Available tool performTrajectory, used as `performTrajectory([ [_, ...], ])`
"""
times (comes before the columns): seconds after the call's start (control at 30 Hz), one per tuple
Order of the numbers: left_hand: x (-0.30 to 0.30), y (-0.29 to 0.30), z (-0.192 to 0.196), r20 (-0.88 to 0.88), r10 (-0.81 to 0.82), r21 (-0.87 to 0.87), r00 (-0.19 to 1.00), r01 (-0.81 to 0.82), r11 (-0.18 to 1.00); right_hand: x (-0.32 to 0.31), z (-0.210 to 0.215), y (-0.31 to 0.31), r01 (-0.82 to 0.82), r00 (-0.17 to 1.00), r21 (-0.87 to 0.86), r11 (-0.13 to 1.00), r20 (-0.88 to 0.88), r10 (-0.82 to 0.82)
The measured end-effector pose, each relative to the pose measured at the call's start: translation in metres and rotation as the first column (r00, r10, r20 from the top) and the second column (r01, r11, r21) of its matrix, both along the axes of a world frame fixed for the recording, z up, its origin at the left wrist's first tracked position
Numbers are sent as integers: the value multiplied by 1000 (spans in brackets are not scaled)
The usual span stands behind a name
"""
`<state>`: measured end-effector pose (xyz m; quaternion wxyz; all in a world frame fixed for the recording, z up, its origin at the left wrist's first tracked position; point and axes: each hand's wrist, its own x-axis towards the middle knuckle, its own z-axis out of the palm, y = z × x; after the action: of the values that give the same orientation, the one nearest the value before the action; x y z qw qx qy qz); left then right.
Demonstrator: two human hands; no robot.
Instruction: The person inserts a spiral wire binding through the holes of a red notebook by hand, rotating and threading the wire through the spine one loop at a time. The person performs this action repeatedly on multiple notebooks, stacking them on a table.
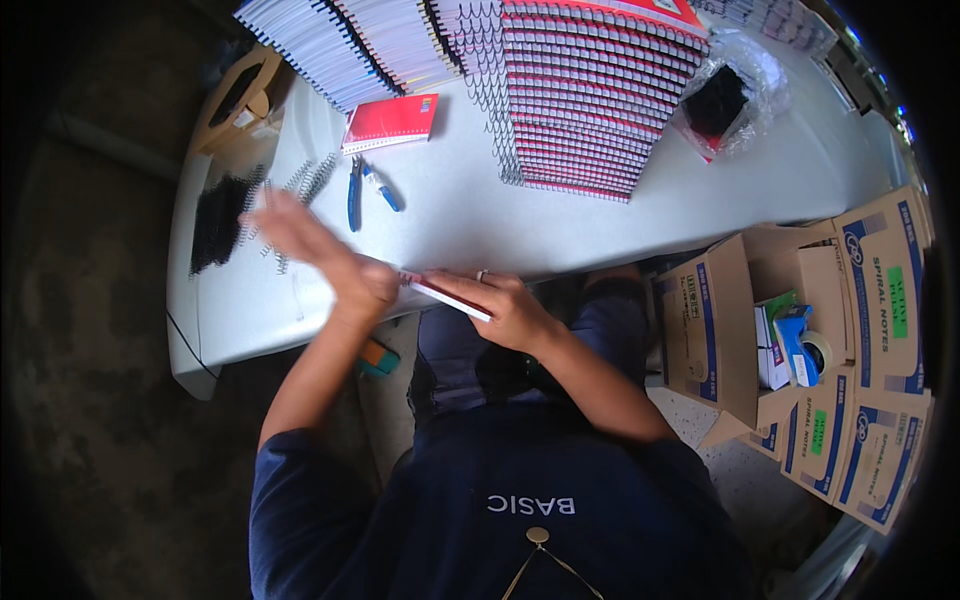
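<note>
**Hands on a thin notebook at the worktop's near edge**

White worktop spans the view. Tall stack of red-covered spiral notebooks at the far middle; fanned rows of white-edged spiral notebooks to its left. Open brown cardboard cartons stand on the floor at the person's right. Single red notebook lies flat near the fanned rows. Heap of black wire coils at far left. Blue-handled pliers between red notebook and hands. Thin red-and-white notebook sits at the near edge: right hand lies over its right end, fingers curled on it; left hand, blurred, fingers spread flat, heel touching its left end
</note>
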<state>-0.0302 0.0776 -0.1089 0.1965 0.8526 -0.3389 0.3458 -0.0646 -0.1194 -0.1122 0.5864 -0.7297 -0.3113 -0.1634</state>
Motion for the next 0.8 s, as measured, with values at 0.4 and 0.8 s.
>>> performTrajectory([
  [0.4, -39, -26, -22, -246, -271, 165, 931, 316, 934, 1, -3, -2, 67, 991, 21, 998, -120, -64],
  [0.8, -3, -36, 3, 284, -143, 106, 948, 117, 988, 16, -5, 0, -49, 993, -23, 999, -106, 47],
])
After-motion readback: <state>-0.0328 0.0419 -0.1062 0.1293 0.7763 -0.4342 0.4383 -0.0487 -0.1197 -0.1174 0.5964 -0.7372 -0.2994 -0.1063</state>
